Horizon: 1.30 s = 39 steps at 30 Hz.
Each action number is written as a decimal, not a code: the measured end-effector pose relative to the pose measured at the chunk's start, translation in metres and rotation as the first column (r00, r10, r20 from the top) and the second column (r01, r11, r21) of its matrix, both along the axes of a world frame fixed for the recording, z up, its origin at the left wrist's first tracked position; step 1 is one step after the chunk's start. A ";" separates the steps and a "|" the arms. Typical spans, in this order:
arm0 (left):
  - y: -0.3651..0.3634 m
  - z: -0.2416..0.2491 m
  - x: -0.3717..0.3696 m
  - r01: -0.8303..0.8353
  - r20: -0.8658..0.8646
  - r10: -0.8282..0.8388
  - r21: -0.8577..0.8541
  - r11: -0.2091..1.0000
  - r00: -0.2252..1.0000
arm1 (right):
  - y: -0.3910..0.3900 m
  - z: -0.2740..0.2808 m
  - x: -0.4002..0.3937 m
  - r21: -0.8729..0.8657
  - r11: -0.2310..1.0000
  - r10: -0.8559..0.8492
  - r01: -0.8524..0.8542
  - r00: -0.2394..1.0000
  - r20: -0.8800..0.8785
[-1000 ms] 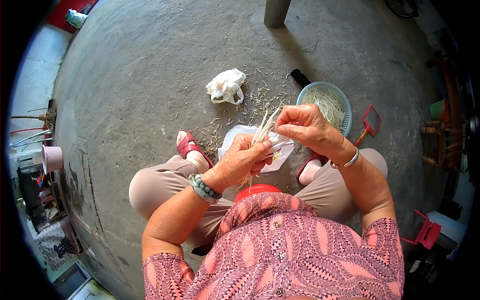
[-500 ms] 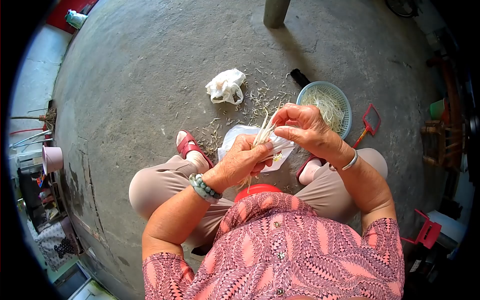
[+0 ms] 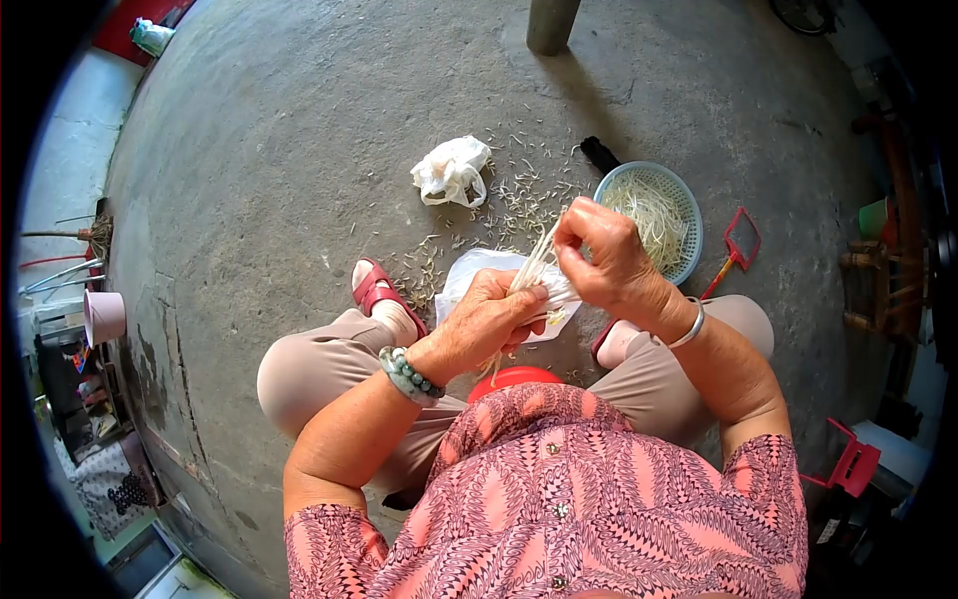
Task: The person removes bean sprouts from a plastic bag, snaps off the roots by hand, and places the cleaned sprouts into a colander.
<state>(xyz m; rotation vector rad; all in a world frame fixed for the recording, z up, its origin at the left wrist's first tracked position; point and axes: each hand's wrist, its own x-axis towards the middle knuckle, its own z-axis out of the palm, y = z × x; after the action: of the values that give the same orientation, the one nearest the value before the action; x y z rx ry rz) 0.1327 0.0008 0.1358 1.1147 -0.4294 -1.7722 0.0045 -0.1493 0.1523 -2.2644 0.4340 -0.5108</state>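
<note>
A bundle of long pale strands, like bean sprouts (image 3: pixel 540 267), is gripped in my left hand (image 3: pixel 492 313), whose fingers wrap round it. At the right end of the bundle my right hand (image 3: pixel 611 258) is closed in a pinch against the strands; what lies between its fingertips is too small to make out. Under the hands lies a white plastic sheet or bag (image 3: pixel 469 275). A light blue round basket (image 3: pixel 698 225) beyond my right hand holds many pale strands (image 3: pixel 654 215).
Small bits (image 3: pixel 524 195) litter the concrete floor beside a crumpled white bag (image 3: pixel 451 170). A red and yellow swatter (image 3: pixel 741 240) lies right of the basket. A red object (image 3: pixel 514 377) shows between my legs. A post (image 3: pixel 551 25) stands ahead.
My right hand has turned and its fingers have curled in from a looser pose at the strand tips. My left hand keeps its hold on the bundle, nearly unmoved.
</note>
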 end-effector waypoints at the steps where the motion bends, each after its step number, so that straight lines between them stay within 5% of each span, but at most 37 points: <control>1: 0.000 0.002 0.000 -0.002 -0.001 0.002 0.005 1.000 1.000 | -0.002 0.000 -0.001 0.006 1.000 -0.027 0.027 1.000 0.003; 5: 0.001 0.001 0.000 -0.009 0.013 0.009 -0.001 1.000 1.000 | -0.007 0.010 -0.002 0.242 0.964 0.129 -0.113 0.990 -0.054; 9: 0.000 0.002 0.000 -0.009 0.015 0.009 0.005 1.000 1.000 | -0.008 0.000 -0.005 0.273 0.942 0.222 -0.196 0.973 -0.067; 15: -0.001 0.002 -0.001 -0.017 0.008 0.017 0.018 1.000 1.000 | 0.000 -0.001 -0.005 0.237 0.963 0.136 -0.129 0.991 -0.014; 18: -0.001 0.005 0.000 0.000 0.020 -0.001 0.050 0.999 1.000 | -0.008 -0.007 -0.003 0.400 0.916 0.018 -0.039 0.998 0.056; 22: 0.000 0.000 0.003 0.008 -0.020 -0.007 0.046 0.999 1.000 | -0.012 0.004 -0.005 0.692 0.715 0.131 -0.098 0.991 0.005; 31: -0.001 0.007 0.000 0.009 0.003 -0.009 0.038 0.999 1.000 | -0.007 0.003 -0.003 0.785 0.611 0.141 -0.106 0.990 0.024; 34: -0.001 0.005 0.000 0.008 -0.028 -0.007 0.048 0.999 1.000 | -0.004 -0.001 -0.001 0.653 0.750 0.114 -0.102 0.993 0.025; 37: -0.001 0.005 0.000 0.012 -0.027 -0.011 0.050 0.999 1.000 | -0.004 0.002 -0.004 0.118 0.990 0.095 -0.081 0.988 -0.121; 39: -0.001 0.005 0.001 0.013 -0.025 -0.012 0.050 0.999 1.000 | -0.006 0.000 -0.002 0.190 0.980 0.064 -0.062 0.998 -0.004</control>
<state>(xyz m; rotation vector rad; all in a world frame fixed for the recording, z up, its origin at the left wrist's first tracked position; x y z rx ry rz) 0.1333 -0.0001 0.1405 1.1264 -0.3796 -1.8149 0.0025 -0.1554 0.1519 -2.0908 0.3970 -0.4074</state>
